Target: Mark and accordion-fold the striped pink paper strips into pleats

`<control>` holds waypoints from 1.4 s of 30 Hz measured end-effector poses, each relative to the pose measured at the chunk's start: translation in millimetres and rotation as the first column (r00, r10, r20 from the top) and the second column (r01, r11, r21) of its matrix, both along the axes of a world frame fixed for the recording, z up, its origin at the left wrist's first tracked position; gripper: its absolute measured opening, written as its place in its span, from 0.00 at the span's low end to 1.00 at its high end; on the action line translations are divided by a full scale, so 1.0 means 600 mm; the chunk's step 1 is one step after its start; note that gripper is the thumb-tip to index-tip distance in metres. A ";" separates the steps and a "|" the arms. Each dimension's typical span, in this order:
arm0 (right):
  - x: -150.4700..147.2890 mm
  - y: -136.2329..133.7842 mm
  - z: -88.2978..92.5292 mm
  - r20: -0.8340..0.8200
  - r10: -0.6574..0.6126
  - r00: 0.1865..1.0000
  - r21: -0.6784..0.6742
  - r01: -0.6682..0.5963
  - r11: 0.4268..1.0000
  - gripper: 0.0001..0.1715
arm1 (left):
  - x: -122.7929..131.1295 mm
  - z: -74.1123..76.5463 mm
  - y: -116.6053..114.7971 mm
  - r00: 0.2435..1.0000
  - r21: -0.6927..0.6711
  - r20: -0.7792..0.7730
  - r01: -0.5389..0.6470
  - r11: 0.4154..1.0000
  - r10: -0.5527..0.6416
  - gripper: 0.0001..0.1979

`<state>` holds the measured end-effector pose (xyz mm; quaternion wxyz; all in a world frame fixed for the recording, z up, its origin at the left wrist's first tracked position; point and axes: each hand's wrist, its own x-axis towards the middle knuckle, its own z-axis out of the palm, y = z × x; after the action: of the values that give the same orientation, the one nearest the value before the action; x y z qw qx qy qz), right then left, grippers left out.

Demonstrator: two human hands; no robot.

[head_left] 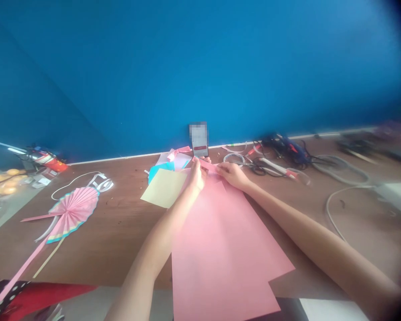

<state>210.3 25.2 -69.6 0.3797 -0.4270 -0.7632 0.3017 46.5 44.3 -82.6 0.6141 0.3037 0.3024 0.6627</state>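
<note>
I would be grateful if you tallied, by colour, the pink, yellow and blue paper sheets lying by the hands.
pink sheet: 1, far edge at the left hand and right hand
pale yellow sheet: 1
blue sheet: 1, partly covered
Total: 3

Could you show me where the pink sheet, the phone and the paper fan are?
pink sheet [220, 240]: head view, middle of its flat part.
phone [199, 139]: head view, middle of its screen.
paper fan [74, 208]: head view, on its pleated pink face.
</note>
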 end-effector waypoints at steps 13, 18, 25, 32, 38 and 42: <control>0.002 -0.003 0.001 -0.168 0.015 0.986 -0.114 -0.035 0.993 0.20 | 0.008 -0.011 0.000 0.982 0.069 -0.130 0.146 0.987 -0.136 0.20; 0.001 -0.004 0.006 -0.097 0.030 0.995 -0.043 -0.034 0.999 0.20 | 0.007 -0.006 -0.002 0.988 0.039 -0.077 0.140 0.989 -0.137 0.17; -0.004 -0.010 0.013 0.027 0.016 0.999 0.032 -0.017 0.999 0.18 | 0.008 0.000 -0.002 0.993 -0.024 0.076 0.097 0.995 -0.095 0.12; -0.002 -0.006 0.007 0.115 -0.031 0.993 0.113 0.018 0.993 0.16 | -0.004 -0.001 -0.001 0.984 0.004 0.162 0.079 0.997 -0.078 0.15; -0.004 -0.008 0.010 0.117 0.042 0.992 0.102 -0.054 0.993 0.15 | -0.007 -0.004 0.000 0.979 -0.023 0.203 0.032 0.999 -0.026 0.17; -0.003 -0.009 0.010 0.107 0.044 0.993 0.097 -0.054 0.994 0.14 | -0.011 -0.003 0.001 0.978 -0.022 0.209 0.030 0.999 -0.024 0.19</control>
<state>208.6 20.1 -63.7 0.3527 -0.4037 -0.8064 0.2497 40.0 44.8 -84.6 0.6552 0.2288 0.2405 0.6787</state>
